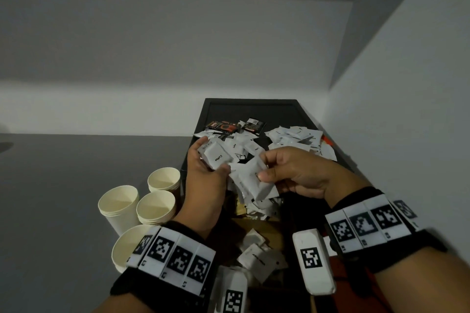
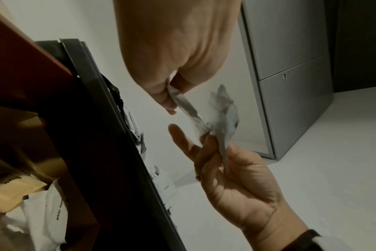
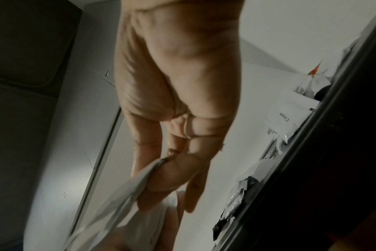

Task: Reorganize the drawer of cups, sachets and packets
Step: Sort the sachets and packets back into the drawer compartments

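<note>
I'm midway: cups (image 1: 142,207) stand outside the drawer (image 1: 254,105). My left hand (image 1: 203,173) pinches coffee sachets (image 1: 216,156), my right hand (image 1: 295,173) pinches another sachet (image 1: 254,183); the pile (image 1: 292,138) inside remains unsorted.

Both forearms, banded with black-and-white marker cuffs, are being extended toward twelve o'clock. White paper sachets are being gripped by the left hand (image 1: 203,168), palm up; another is being pinched by the right hand (image 1: 292,173), at its three o'clock.
</note>
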A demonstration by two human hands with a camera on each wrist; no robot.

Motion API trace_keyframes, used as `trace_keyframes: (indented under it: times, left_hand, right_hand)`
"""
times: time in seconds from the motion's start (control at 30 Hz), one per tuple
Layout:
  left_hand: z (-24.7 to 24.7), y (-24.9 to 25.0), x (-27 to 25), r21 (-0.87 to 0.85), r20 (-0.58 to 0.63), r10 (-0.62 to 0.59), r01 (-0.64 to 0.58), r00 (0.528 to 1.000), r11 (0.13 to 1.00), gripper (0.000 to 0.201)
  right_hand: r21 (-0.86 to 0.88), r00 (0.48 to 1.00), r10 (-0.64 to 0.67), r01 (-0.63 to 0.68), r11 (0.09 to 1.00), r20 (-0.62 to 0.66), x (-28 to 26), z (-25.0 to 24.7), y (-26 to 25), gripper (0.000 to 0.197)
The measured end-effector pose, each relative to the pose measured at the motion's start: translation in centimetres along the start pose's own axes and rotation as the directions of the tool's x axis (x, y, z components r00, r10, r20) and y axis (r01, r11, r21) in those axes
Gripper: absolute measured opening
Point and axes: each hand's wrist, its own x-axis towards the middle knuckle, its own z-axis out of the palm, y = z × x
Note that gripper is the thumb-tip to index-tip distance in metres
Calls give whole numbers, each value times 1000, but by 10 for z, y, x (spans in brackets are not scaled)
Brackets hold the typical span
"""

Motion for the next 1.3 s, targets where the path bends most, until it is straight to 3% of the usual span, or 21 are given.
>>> trace_keyframes:
  times: [0.1, 0.27, 0.37, 0.47, 0.7, 0.83, 0.93, 1.03, 1.17, 1.3]
  left_hand:
    - [1, 3, 1, -50, 12, -26, 26, 1000, 998, 60]
    - [-4, 5, 2, -149, 120, -171, 189, 978, 971, 56]
    - [-6, 7, 2, -138, 188, -228, 255, 955, 957, 57]
    - [-9, 10, 2, -83, 291, -298, 334, 909, 939, 61]
    - [-18, 17, 4, 205, 463, -462, 416, 756, 886, 96]
    - [-25, 12, 9, 211, 428, -472, 422, 771, 882, 98]
    - [-31, 10, 16, 131, 334, -433, 414, 837, 901, 88]
    - [-35, 12, 23, 22, 112, -423, 423, 899, 906, 71]
    - [-46, 10, 38, 1, -40, -407, 408, 912, 913, 45]
    - [-47, 15, 57, -30, -180, -408, 410, 895, 912, 26]
  right_hand:
    - [-1, 1000, -5, 5, 1000, -15, 2, 1, 0, 17]
    - [92, 996, -58, 64, 994, -62, 7, -2, 0, 21]
    - [-12, 992, -84, 83, 996, -94, 9, -4, -4, 21]
    - [-34, 985, -105, 101, 994, -134, 14, -10, -12, 20]
    - [-266, 998, 16, 0, 964, 57, 32, -8, -23, 19]
    - [-315, 998, -7, 26, 949, 62, 45, 1, -28, 18]
    - [-270, 976, -130, 79, 960, -176, 61, -1, -37, 18]
    - [-132, 886, -175, 130, 983, -430, 84, -11, -45, 19]
    - [-106, 820, -107, 57, 993, -562, 120, -14, -43, 9]
    - [-117, 821, -58, -11, 993, -567, 153, -13, -36, 30]
